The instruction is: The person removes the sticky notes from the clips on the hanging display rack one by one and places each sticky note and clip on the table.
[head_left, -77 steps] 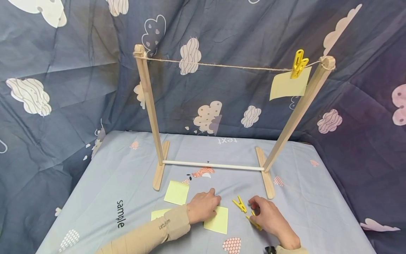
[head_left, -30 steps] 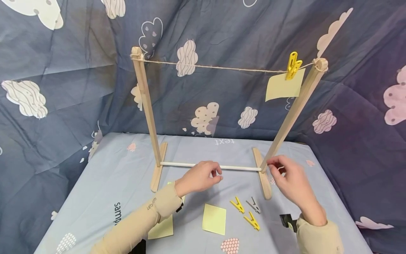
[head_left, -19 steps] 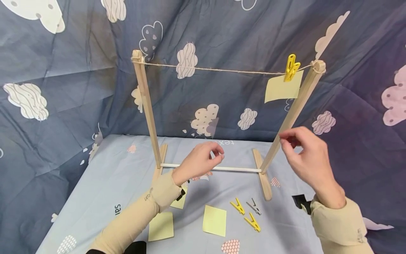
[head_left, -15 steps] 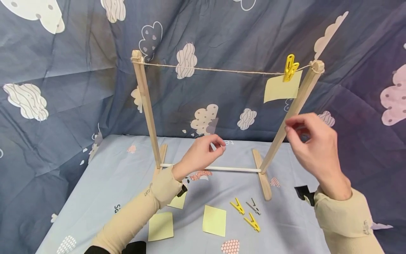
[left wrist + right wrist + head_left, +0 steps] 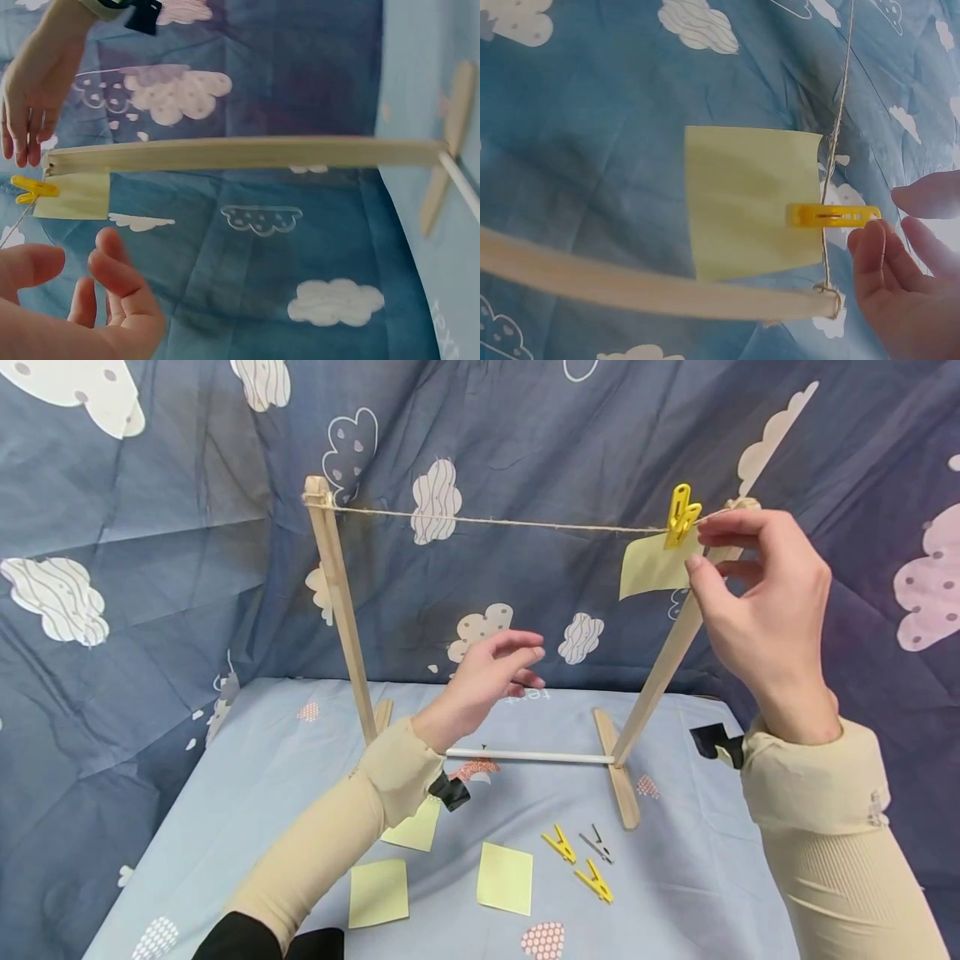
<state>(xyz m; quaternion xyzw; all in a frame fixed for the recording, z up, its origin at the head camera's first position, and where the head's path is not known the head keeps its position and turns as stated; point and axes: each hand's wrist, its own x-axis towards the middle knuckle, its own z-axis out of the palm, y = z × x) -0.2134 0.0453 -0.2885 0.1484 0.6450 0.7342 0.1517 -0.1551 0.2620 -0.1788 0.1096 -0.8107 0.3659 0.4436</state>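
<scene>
A yellow clothespin clips a pale yellow sticky note to a string near the right post. My right hand is raised beside it, thumb and fingers parted. In the right wrist view the fingertips are right at the outer end of the clothespin, with nothing pinched between them. My left hand hovers in front of the stand, relaxed and holding nothing; the left wrist view shows its thumb and fingers apart, with the hanging note beyond them.
The string runs between wooden posts joined low by a white rod. On the blue cloth lie 3 sticky notes, one nearest the middle, two yellow clothespins and a grey clothespin.
Both hands have left the cloth, where the left was by a note and the right by the clothespins. The right has risen to the hanging clothespin; the left has risen in front of the stand.
</scene>
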